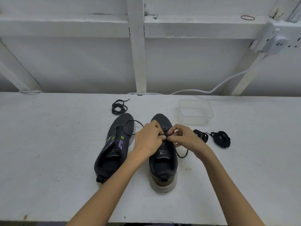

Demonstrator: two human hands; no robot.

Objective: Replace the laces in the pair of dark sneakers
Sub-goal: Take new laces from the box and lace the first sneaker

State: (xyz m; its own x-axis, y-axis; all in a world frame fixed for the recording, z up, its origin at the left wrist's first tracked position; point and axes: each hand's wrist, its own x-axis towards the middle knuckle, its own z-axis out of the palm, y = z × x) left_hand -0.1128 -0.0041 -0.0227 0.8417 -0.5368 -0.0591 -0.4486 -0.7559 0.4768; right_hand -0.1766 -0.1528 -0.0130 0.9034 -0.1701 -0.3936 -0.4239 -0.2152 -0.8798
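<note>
Two dark grey fabric sneakers are standing side by side near the middle of the white painted table (48, 144), toes pointing away from the person.

- The left sneaker (114, 149), with purple and green markings, is sitting angled, with its toe turned toward its partner. Its eyelets are showing bare.
- The right sneaker (162, 162), with a pale sole at the heel, is sitting straight.

The left hand (148, 139) and the right hand (184, 137) are meeting over the eyelet area of the right sneaker, with their fingertips together. Both are pinching the thin dark cord lace (130, 122) with curled fingers. One slack loop of this lace is lying across the toe of the left sneaker. Another is trailing onto the table beside the right sneaker.

Other items:

- A coiled dark lace (119, 107) is lying just beyond the left sneaker's toe.
- Two bundled black laces (221, 139) are lying to the right of the hands.
- A clear plastic rectangular container (195, 112) is sitting behind these bundles.
- A white cable (211, 91) is running along the back edge of the table.
</note>
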